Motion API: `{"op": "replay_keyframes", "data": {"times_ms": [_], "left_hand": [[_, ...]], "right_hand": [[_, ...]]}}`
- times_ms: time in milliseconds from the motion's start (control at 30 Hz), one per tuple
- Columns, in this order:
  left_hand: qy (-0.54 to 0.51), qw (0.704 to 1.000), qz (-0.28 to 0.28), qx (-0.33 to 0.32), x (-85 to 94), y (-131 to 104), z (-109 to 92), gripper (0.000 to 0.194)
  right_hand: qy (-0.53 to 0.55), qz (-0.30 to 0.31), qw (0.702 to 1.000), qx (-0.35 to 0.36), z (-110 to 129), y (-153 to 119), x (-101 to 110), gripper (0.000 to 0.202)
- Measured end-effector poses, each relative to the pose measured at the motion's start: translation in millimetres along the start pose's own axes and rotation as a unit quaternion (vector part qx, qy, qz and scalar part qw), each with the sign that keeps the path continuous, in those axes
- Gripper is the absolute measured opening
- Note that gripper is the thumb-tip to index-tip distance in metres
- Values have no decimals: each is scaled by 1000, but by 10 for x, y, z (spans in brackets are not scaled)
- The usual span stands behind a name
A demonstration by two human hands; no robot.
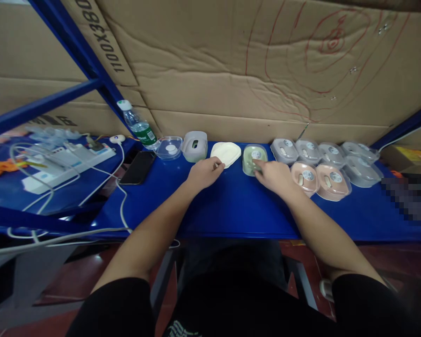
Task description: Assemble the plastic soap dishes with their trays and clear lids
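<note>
My left hand (205, 174) is at the near left edge of a flat, cream-coloured lid (227, 152), with thumb and forefinger closed on its rim. The lid lies on the blue table. To its right stands a small pale-green container (250, 164) with a clear cover and a round label. My right hand (275, 175) grips its near right corner, one finger over the top; the other fingers are partly hidden. Left of the cream lid are a greyish-white box (198, 152) with an oval opening and a clear plastic lid (164, 152) with a white round patch.
Several covered grey containers (284, 152) and two pink ones (333, 182) sit at the right. A water bottle (143, 131), a black phone (138, 167) and a power strip (70, 164) with white cables occupy the left. Cardboard (203, 103) backs the blue table (238, 215).
</note>
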State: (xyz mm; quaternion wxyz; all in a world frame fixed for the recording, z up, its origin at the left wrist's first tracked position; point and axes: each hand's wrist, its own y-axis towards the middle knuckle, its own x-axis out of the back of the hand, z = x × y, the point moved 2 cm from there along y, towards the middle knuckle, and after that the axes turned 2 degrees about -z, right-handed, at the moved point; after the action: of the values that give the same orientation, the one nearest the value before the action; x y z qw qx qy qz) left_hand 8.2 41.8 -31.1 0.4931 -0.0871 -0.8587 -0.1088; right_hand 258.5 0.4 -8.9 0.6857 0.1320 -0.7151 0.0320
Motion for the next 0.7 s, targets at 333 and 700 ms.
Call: {"op": "replay_keyframes", "data": {"times_ms": [333,700], "left_hand": [[46,998,27,-21,-156,70,144,43],[-33,997,25,-58,46,18,120,27]], "right_hand": [[139,7,989,41,66,57,-249,71],[194,-41,980,9,-52,113,-284,85]]}}
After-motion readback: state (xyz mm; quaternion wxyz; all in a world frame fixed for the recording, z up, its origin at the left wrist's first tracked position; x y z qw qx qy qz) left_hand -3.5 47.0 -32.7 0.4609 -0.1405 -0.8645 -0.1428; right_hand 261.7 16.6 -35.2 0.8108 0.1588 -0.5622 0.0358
